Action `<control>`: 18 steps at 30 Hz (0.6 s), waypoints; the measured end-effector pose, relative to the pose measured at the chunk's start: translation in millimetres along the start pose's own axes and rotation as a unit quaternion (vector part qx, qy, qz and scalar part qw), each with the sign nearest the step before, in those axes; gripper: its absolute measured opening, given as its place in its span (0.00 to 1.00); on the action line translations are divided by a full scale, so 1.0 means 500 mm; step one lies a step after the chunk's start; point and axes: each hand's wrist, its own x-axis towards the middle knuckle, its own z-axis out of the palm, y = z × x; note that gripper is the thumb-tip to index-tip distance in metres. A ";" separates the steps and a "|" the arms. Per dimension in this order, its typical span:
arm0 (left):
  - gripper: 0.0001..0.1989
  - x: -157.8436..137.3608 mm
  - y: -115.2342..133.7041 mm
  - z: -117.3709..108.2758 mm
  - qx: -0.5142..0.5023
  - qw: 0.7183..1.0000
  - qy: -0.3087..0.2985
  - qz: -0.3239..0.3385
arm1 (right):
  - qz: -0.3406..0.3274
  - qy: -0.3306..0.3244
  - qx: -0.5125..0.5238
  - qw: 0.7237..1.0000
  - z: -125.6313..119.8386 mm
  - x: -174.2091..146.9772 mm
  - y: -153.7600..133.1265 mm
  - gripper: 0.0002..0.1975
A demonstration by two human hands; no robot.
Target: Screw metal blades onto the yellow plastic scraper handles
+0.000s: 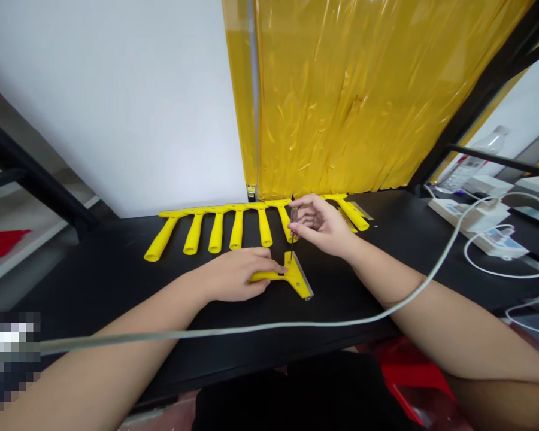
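Observation:
A yellow scraper (297,276) with a metal blade along its edge lies on the black table. My left hand (238,273) is closed around its handle, pressing it to the surface with the fingers near the head. Held upright in the fingers of my right hand (320,225) is a thin screwdriver (292,236). Its tip meets the scraper's head near the upper screw. Behind my hands stretches a row of several more yellow scrapers (215,232), handles toward me. One further scraper (356,215) lies to the right of my right hand.
A white cable (296,325) crosses in front of me above both forearms. On the right sit a white power strip (471,221) with plugs and a clear plastic bottle (469,164). A white panel (130,108) and yellow plastic sheeting (341,96) border the table's back edge.

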 end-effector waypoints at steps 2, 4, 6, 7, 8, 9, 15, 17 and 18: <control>0.24 0.001 0.000 0.000 0.003 1.000 -0.008 -0.002 | -0.004 0.003 0.008 1.000 0.000 -0.008 0.010 0.20; 0.24 0.001 0.000 -0.001 0.004 1.000 -0.014 -0.004 | -0.004 -0.005 0.019 1.000 -0.001 -0.010 0.018 0.20; 0.24 0.001 0.000 -0.001 0.001 1.000 -0.017 -0.006 | -0.006 -0.015 0.021 1.000 -0.001 -0.010 0.026 0.20; 0.24 0.001 0.000 0.000 -0.001 1.000 -0.017 -0.007 | -0.008 -0.018 0.016 1.000 -0.001 -0.010 0.029 0.19; 0.24 0.002 -0.001 0.000 -0.002 1.000 -0.017 -0.007 | -0.011 -0.019 0.008 1.000 -0.001 -0.010 0.032 0.19; 0.24 0.002 -0.001 0.000 -0.001 1.000 -0.017 -0.006 | -0.016 -0.020 -0.002 1.000 -0.001 -0.011 0.035 0.19; 0.23 0.002 -0.004 0.001 0.009 1.000 -0.012 -0.001 | -0.067 -0.012 -0.037 0.997 0.004 -0.014 0.026 0.16; 0.23 0.002 -0.004 0.002 0.010 1.000 -0.011 -0.002 | -0.062 0.013 -0.006 0.998 0.013 -0.013 0.017 0.13; 0.23 0.002 -0.004 0.002 0.010 1.000 -0.011 -0.002 | -0.052 0.030 0.018 0.998 0.017 -0.011 0.012 0.12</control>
